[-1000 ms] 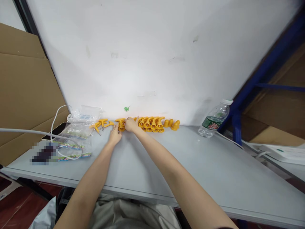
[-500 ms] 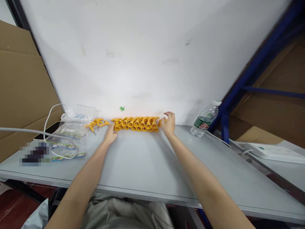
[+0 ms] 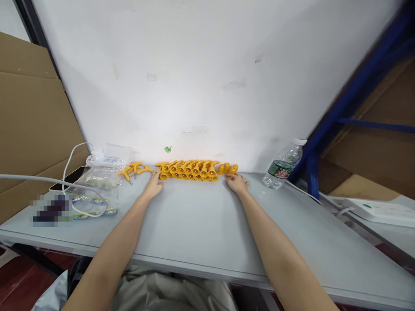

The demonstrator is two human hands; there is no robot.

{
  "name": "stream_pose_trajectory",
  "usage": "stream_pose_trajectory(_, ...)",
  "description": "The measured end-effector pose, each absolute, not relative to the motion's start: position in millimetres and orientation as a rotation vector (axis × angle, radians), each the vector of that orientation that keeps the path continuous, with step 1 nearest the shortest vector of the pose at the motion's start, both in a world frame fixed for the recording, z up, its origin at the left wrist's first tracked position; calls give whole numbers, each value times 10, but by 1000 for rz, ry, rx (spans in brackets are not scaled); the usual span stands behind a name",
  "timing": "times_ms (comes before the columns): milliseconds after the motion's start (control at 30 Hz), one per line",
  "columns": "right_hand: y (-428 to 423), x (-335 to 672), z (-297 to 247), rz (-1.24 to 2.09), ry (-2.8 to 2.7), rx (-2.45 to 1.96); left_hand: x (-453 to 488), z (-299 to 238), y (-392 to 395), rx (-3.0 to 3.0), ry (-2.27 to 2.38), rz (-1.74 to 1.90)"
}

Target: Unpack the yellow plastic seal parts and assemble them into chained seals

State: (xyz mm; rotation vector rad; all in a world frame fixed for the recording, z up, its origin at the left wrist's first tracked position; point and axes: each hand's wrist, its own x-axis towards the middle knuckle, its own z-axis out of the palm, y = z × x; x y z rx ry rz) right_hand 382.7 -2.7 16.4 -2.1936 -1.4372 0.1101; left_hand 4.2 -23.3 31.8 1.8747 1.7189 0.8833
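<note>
Yellow horn-shaped pieces point(image 3: 188, 170) lie stacked in two rows against the white wall, their flared mouths facing me. My left hand point(image 3: 154, 186) rests on the table at the left end of the stack, fingers stretched toward the end pieces and seemingly touching them. To the right of the stack stand a few small rounded yellow pieces point(image 3: 227, 169). My right hand point(image 3: 237, 183) is just in front of these, with its fingers extended and close to the rightmost one. Loose yellow branched parts point(image 3: 133, 167), some with small metal bits, lie left of my left hand.
A water bottle point(image 3: 285, 164) stands tilted in view at the right, near a white power strip point(image 3: 379, 210). Clear plastic bags point(image 3: 103, 177), a phone point(image 3: 69, 178) and a white cable point(image 3: 48, 178) lie at the left, beside a cardboard box point(image 3: 32, 121).
My right hand has come down and slightly right from beside the stack, uncovering the small rounded pieces. My left hand stays at the stack's left end. The view has shifted slightly.
</note>
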Motion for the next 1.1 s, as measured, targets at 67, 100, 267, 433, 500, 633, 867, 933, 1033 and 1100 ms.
stream_pose_trajectory(67, -20, 3836, 152, 111, -1458, -2183, 33, 313, -229, 1874, 1699, 886)
stream_pose_trajectory(100, -19, 3841, 141, 107, -1454, -2171, 27, 307, -224, 1871, 1687, 890)
stream_pose_trajectory(267, -38, 3887, 41, 62, -1341, -1999, 6, 238, -178, 1821, 1631, 975)
stream_pose_trajectory(433, -87, 3907, -4, 8, -1262, -1685, -1, 174, -123, 1776, 1630, 1136)
stream_pose_trajectory(500, -101, 3868, 28, -8, -1208, -1550, -2, 157, -109, 1768, 1638, 1178)
stream_pose_trajectory(633, -134, 3680, 176, -7, -1157, -1407, 0, 139, -93, 1762, 1632, 1220)
stream_pose_trajectory(867, -280, 3277, 438, 177, -1058, -1276, 14, 135, -84, 1794, 1648, 1230)
stream_pose_trajectory(933, -311, 3208, 449, 206, -1057, -1237, 19, 131, -90, 1830, 1654, 1206)
stream_pose_trajectory(1033, -323, 3152, 412, 243, -1085, -1183, 21, 117, -103, 1909, 1651, 1157)
stream_pose_trajectory(1100, -318, 3141, 371, 265, -1106, -1170, 22, 106, -109, 1966, 1638, 1117)
